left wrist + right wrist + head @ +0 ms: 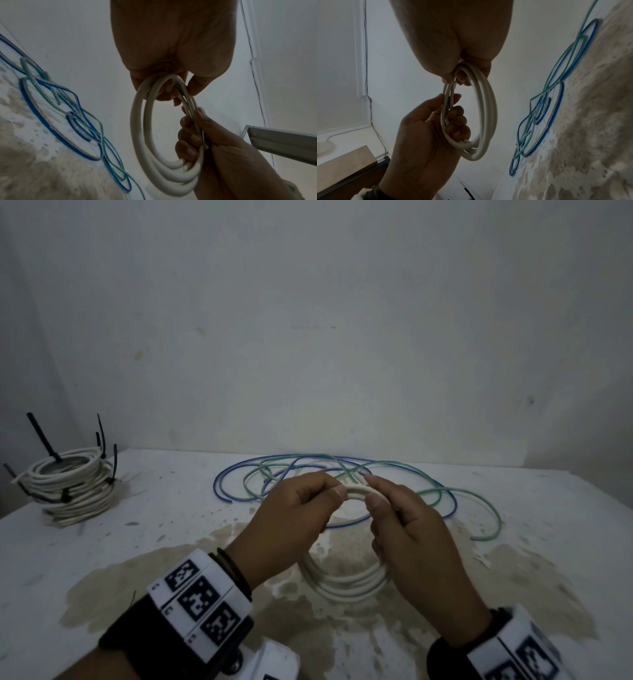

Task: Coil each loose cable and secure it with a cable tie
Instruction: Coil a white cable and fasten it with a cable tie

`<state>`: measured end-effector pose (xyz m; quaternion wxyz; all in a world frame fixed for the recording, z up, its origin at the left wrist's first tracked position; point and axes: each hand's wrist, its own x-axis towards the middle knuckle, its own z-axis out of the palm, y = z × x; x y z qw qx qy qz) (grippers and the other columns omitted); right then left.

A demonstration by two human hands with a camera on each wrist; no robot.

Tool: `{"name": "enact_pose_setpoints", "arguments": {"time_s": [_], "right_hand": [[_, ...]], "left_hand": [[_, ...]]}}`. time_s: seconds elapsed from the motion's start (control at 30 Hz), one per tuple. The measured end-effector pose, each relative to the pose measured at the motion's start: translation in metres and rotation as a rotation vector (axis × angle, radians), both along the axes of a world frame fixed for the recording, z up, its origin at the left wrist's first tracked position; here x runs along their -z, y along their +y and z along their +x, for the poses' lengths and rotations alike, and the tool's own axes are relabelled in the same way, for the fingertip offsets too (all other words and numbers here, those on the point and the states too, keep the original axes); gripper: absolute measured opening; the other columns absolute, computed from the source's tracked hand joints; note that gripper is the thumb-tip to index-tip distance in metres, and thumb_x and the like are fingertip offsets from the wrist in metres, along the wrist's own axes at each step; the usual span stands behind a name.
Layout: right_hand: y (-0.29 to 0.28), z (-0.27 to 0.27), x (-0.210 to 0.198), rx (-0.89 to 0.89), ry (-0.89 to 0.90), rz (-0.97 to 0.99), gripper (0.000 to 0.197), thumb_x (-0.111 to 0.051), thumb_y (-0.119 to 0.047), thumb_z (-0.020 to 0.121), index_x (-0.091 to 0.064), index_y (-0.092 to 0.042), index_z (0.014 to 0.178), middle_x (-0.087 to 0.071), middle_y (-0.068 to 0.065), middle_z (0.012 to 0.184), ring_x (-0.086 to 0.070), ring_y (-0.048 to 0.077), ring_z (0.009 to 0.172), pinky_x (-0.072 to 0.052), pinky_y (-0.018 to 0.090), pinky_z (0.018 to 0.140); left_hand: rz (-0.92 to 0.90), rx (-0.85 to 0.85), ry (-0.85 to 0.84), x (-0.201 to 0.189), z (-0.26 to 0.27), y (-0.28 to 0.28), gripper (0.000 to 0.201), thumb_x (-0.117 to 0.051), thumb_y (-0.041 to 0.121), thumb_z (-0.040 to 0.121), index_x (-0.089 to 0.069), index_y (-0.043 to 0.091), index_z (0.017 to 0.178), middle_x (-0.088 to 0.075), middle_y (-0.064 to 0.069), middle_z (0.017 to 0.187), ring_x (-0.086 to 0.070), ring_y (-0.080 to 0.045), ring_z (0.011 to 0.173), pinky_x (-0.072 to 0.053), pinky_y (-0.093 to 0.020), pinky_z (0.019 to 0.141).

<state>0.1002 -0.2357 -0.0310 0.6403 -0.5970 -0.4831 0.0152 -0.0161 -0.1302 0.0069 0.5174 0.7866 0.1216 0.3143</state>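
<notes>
I hold a white cable coil [346,581] of several loops upright above the table, between both hands. My left hand [330,491] pinches its top left with thumb and curled fingers. My right hand [371,495] grips the top right, its fingers wrapped through the loops. In the left wrist view the coil [137,135] hangs from my left hand [164,89], and my right hand [193,135] clasps its side. The right wrist view shows the same coil [489,108] under my right hand [462,78], with my left hand [452,115] curled round the strands. I see no tie on this coil.
Loose blue cable [219,484] and green cable [493,508] lie tangled on the table behind my hands. A stack of tied white coils [75,491] with black cable ties [42,436] sticking up stands at the far left. The white table [513,594] has a brown stain.
</notes>
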Motion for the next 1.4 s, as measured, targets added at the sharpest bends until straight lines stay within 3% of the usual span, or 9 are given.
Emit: {"name": "enact_pose_setpoints", "arguments": {"time_s": [0.13, 0.3, 0.43, 0.53, 0.7, 0.87, 1.0, 1.17, 1.4], "right_hand": [[-0.002, -0.002, -0.002, -0.061, -0.001, -0.034, 0.023, -0.048, -0.044, 0.086, -0.061, -0.052, 0.103, -0.057, -0.03, 0.073, -0.052, -0.003, 0.074, -0.041, 0.029, 0.076], [-0.007, 0.001, -0.009, -0.116, -0.043, -0.069, 0.031, -0.045, -0.037, 0.09, -0.066, -0.029, 0.111, -0.056, -0.031, 0.069, -0.053, -0.007, 0.066, -0.034, 0.016, 0.067], [-0.01, 0.002, -0.017, -0.109, -0.106, -0.074, 0.021, -0.044, -0.033, 0.091, -0.062, -0.041, 0.099, -0.058, -0.033, 0.073, -0.056, -0.008, 0.068, -0.033, 0.014, 0.065], [-0.014, 0.002, -0.018, -0.039, -0.249, -0.072, 0.017, -0.049, -0.035, 0.089, -0.056, -0.048, 0.097, -0.059, -0.034, 0.088, -0.059, -0.005, 0.078, -0.039, 0.011, 0.065], [-0.021, 0.017, -0.019, -0.013, -0.289, -0.172, 0.022, -0.051, -0.023, 0.095, -0.057, -0.042, 0.088, -0.059, -0.029, 0.076, -0.056, -0.002, 0.067, -0.038, 0.007, 0.058], [-0.036, 0.043, -0.014, 0.05, -0.327, -0.346, 0.015, -0.053, -0.015, 0.095, -0.066, -0.022, 0.098, -0.058, -0.025, 0.068, -0.054, -0.004, 0.067, -0.037, 0.008, 0.06], [-0.051, 0.048, -0.002, 0.161, -0.17, -0.298, 0.027, -0.054, -0.028, 0.095, -0.061, -0.022, 0.12, -0.06, -0.018, 0.095, -0.057, -0.005, 0.077, -0.038, 0.012, 0.072], [-0.071, 0.053, 0.004, 0.242, -0.116, -0.309, 0.021, -0.05, -0.017, 0.097, -0.07, -0.022, 0.092, -0.058, -0.025, 0.06, -0.055, -0.007, 0.057, -0.036, 0.007, 0.056], [-0.088, 0.063, 0.004, 0.241, -0.104, -0.431, 0.024, -0.049, -0.017, 0.098, -0.072, -0.012, 0.101, -0.056, -0.022, 0.07, -0.053, -0.012, 0.055, -0.037, 0.005, 0.053]], "left_hand": [[-0.021, 0.032, 0.029, -0.002, -0.001, 0.002, 0.023, -0.052, 0.031, 0.082, -0.064, 0.025, 0.063, -0.04, 0.001, 0.052, -0.033, -0.009, 0.043, -0.029, -0.02, 0.045], [-0.139, 0.061, 0.053, -0.001, 0.001, -0.005, 0.025, -0.047, 0.016, 0.098, -0.052, 0.012, 0.074, -0.039, 0.008, 0.053, -0.032, -0.005, 0.043, -0.028, -0.017, 0.046], [-0.03, 0.021, 0.005, 0.002, 0.004, -0.009, 0.013, -0.049, 0.025, 0.096, -0.057, 0.017, 0.101, -0.047, 0.011, 0.059, -0.038, -0.003, 0.047, -0.032, -0.015, 0.048], [0.014, 0.016, -0.05, 0.002, 0.009, -0.012, 0.016, -0.049, 0.019, 0.097, -0.061, 0.012, 0.089, -0.049, 0.016, 0.055, -0.041, 0.001, 0.046, -0.032, -0.011, 0.048], [-0.14, 0.068, -0.003, 0.008, 0.022, -0.017, 0.025, -0.045, 0.021, 0.099, -0.053, 0.007, 0.08, -0.044, 0.011, 0.046, -0.032, -0.008, 0.043, -0.026, -0.023, 0.047], [-0.333, 0.174, 0.034, 0.017, 0.045, -0.019, 0.02, -0.047, 0.011, 0.098, -0.061, 0.005, 0.086, -0.063, -0.003, 0.071, -0.04, -0.012, 0.049, -0.036, -0.023, 0.048], [-0.407, 0.213, -0.01, 0.029, 0.067, -0.03, 0.02, -0.049, 0.01, 0.096, -0.064, 0.004, 0.084, -0.062, 0.0, 0.066, -0.036, -0.011, 0.05, -0.033, -0.021, 0.047], [-0.456, 0.219, 0.032, 0.042, 0.084, -0.05, 0.023, -0.047, 0.011, 0.097, -0.061, -0.003, 0.087, -0.062, -0.001, 0.062, -0.034, -0.013, 0.047, -0.031, -0.023, 0.045], [-0.371, 0.244, 0.076, 0.062, 0.094, -0.065, 0.022, -0.052, 0.024, 0.096, -0.072, 0.017, 0.101, -0.071, -0.011, 0.086, -0.036, -0.014, 0.05, -0.035, -0.031, 0.053]]}}
